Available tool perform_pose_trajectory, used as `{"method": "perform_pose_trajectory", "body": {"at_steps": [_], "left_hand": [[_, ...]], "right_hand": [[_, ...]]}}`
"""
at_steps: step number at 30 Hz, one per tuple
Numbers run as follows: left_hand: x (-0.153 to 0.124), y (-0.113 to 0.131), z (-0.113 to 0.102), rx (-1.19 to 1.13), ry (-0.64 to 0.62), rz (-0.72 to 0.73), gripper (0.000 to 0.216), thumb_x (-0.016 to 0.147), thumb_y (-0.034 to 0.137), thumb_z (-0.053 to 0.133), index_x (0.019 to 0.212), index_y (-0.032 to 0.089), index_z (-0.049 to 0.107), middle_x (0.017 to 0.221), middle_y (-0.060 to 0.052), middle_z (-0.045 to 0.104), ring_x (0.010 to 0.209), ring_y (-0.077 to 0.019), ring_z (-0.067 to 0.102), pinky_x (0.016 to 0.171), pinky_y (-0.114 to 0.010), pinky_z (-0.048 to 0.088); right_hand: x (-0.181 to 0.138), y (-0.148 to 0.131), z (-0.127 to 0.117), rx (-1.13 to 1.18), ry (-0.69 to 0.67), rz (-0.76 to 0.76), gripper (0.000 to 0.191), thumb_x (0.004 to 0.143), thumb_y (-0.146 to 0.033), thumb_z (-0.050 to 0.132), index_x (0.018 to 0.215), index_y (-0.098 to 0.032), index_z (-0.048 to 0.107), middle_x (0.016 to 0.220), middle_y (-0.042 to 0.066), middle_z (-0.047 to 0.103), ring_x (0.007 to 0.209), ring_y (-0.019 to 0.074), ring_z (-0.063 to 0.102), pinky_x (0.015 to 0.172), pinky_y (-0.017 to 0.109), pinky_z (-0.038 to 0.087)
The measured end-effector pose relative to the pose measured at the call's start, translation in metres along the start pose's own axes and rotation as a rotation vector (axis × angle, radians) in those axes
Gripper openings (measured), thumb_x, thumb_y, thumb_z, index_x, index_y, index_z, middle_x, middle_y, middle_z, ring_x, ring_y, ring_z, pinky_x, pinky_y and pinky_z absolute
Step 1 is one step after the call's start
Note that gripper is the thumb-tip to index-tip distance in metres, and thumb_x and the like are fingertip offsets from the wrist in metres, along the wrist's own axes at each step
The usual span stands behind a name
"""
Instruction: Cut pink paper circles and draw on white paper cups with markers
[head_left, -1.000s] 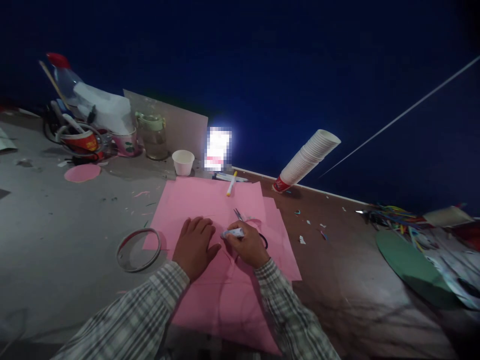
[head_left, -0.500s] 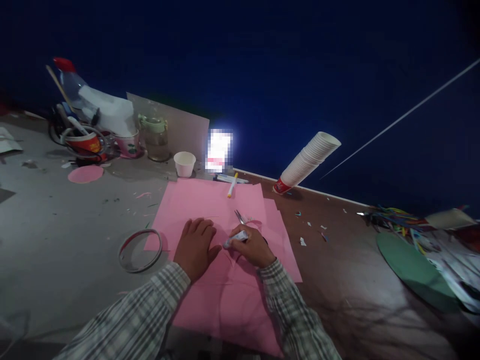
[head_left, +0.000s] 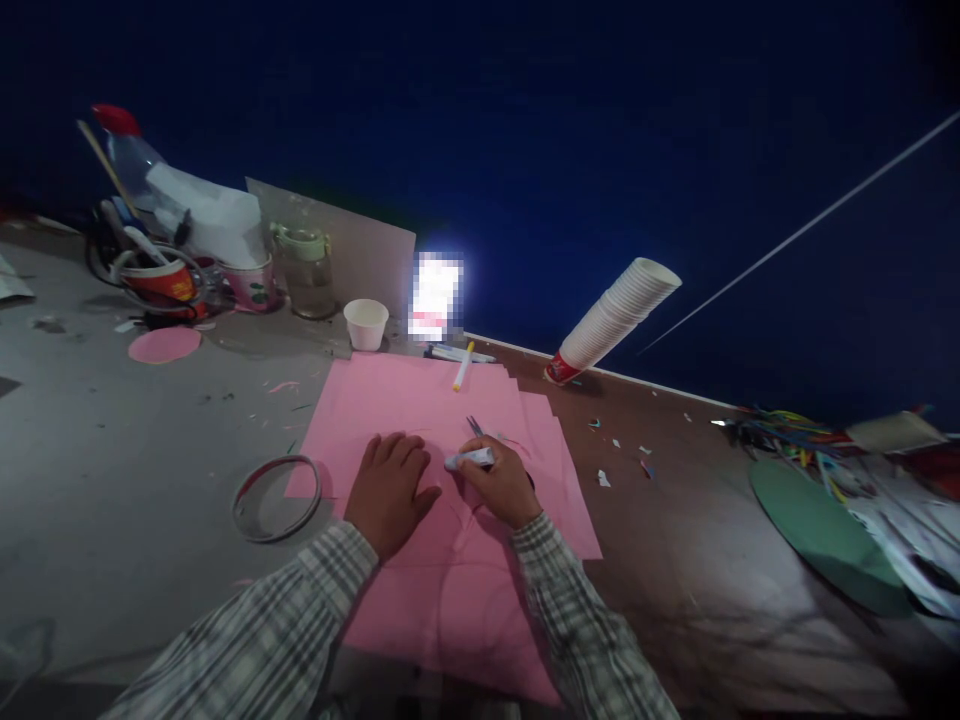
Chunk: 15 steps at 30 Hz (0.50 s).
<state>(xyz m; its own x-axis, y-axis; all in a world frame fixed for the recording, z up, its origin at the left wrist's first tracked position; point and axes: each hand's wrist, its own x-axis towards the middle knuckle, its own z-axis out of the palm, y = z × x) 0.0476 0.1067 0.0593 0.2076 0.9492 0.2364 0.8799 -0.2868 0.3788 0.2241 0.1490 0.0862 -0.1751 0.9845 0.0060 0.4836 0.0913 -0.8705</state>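
At the upper left of the frame a plastic bottle with a red cap [head_left: 127, 150] leans over a cluster of tubs, among them a red printed cup [head_left: 161, 283] with tools stuck in it. Below it a small pink paper disc [head_left: 164, 344] lies flat on the grey table [head_left: 112, 470]. Lower, left of centre, a thin ring [head_left: 276, 498] lies just beside the left edge of the pink paper sheet [head_left: 420, 400].

Right of the tubs stands a glass jar with a pale green lid [head_left: 306, 272], and near it a small white paper cup [head_left: 366, 324] sits upright, close to the sheet's far edge.

The left hand [head_left: 390, 492] rests palm down on the pink sheet at the frame's centre, fingers together and stretched flat, pressing the paper. Just beside it the right hand [head_left: 501, 488] is curled round a light-coloured marker [head_left: 469, 459], fingers clamped on the barrel, the tip pointing toward the left hand and lying low over the paper. Scissors [head_left: 475, 428] lie on the sheet just beyond the right hand, only their blades showing.

A yellow-capped marker [head_left: 463, 366] lies across the sheet's far edge. Right of centre a long stack of paper cups [head_left: 615, 318] leans tilted on the brown tabletop. At the far right lies a green paper disc [head_left: 825, 535], with coloured strips [head_left: 780, 430] above it.
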Motion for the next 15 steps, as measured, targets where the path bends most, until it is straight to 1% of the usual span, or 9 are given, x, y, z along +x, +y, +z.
{"method": "perform_pose_trajectory", "body": {"at_steps": [1,3,5,6,8,10,11,15], "left_hand": [[-0.0002,0.0,-0.0001,-0.001,0.003,0.003,0.029,0.083,0.029,0.064,0.107,0.013,0.065,0.125,-0.015,0.062,0.121,-0.0368,0.049,0.109,-0.058,0.032],[-0.0007,-0.0002,-0.0004,-0.007,0.011,0.013,0.03,0.084,0.03,0.062,0.108,0.012,0.065,0.125,-0.016,0.062,0.121,-0.0366,0.049,0.108,-0.059,0.032],[-0.0009,-0.0004,-0.0004,-0.014,0.013,0.017,0.032,0.084,0.031,0.063,0.109,0.012,0.064,0.125,-0.016,0.062,0.121,-0.0366,0.049,0.108,-0.058,0.032],[-0.0009,-0.0005,-0.0003,-0.014,0.01,0.014,0.032,0.083,0.031,0.063,0.109,0.012,0.064,0.125,-0.015,0.063,0.122,-0.0367,0.049,0.108,-0.058,0.032],[-0.0006,-0.0005,0.0002,-0.008,0.004,0.002,0.031,0.082,0.03,0.065,0.108,0.013,0.064,0.125,-0.015,0.063,0.122,-0.0368,0.048,0.109,-0.058,0.031],[-0.0003,-0.0004,0.0007,0.001,0.002,-0.004,0.029,0.082,0.029,0.065,0.107,0.014,0.065,0.126,-0.014,0.063,0.123,-0.0366,0.048,0.109,-0.058,0.031],[-0.0002,-0.0003,0.0008,0.004,0.002,-0.003,0.029,0.083,0.03,0.064,0.107,0.015,0.065,0.126,-0.014,0.063,0.123,-0.0365,0.048,0.109,-0.058,0.031],[-0.0001,0.0,0.0003,0.001,-0.002,0.011,0.03,0.084,0.034,0.063,0.107,0.015,0.065,0.126,-0.014,0.063,0.122,-0.036,0.048,0.108,-0.058,0.032]], "right_hand": [[-0.0004,-0.001,0.0004,-0.022,-0.009,-0.013,0.006,0.07,-0.025,0.064,0.07,-0.019,0.064,0.064,-0.002,0.063,0.059,0.0147,0.056,0.058,0.027,0.044],[-0.0016,-0.003,0.0003,-0.044,-0.075,-0.021,0.003,0.068,-0.022,0.064,0.066,-0.02,0.063,0.061,-0.003,0.062,0.056,0.0142,0.054,0.055,0.026,0.042],[-0.0021,-0.0041,-0.0004,-0.022,-0.122,-0.002,0.003,0.065,-0.021,0.064,0.063,-0.02,0.062,0.058,-0.003,0.06,0.054,0.0136,0.053,0.053,0.026,0.041],[-0.0018,-0.0043,-0.0006,0.002,-0.115,0.014,0.004,0.065,-0.023,0.064,0.064,-0.02,0.062,0.059,-0.003,0.061,0.054,0.0136,0.052,0.053,0.026,0.041],[-0.0007,-0.0041,0.0,0.045,-0.039,0.032,0.009,0.066,-0.028,0.064,0.067,-0.019,0.064,0.062,-0.002,0.062,0.057,0.0143,0.054,0.056,0.026,0.043],[0.0004,-0.0034,0.002,0.05,0.044,0.019,0.013,0.069,-0.032,0.064,0.071,-0.019,0.064,0.065,-0.001,0.063,0.06,0.0153,0.055,0.06,0.027,0.044],[0.0006,-0.0029,0.0031,0.037,0.056,0.01,0.013,0.069,-0.032,0.063,0.072,-0.019,0.064,0.066,-0.001,0.063,0.061,0.0156,0.056,0.06,0.027,0.044],[0.0012,0.0008,0.004,0.034,-0.043,0.04,0.008,0.066,-0.028,0.064,0.067,-0.02,0.064,0.062,-0.001,0.063,0.057,0.0156,0.055,0.056,0.026,0.042]]}}
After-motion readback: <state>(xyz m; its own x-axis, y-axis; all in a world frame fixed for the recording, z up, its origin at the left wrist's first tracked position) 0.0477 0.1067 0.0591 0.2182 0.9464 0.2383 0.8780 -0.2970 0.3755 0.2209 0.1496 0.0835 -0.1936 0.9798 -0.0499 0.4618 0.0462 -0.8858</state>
